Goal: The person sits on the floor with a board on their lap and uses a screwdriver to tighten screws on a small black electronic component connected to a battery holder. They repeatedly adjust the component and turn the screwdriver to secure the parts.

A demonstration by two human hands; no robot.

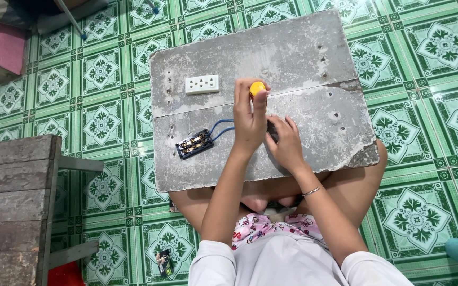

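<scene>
Screwdriver (257,88), yellow handle, upright over grey board (303,53) on lap; light, stiff, best gripped around handle. Left hand (249,119) fingers wrapped tight on it. Right hand (286,140) fingers pinch small dark part just beside tip. Blue-wired switch block (194,144) lies left, white socket (202,84) above.
</scene>
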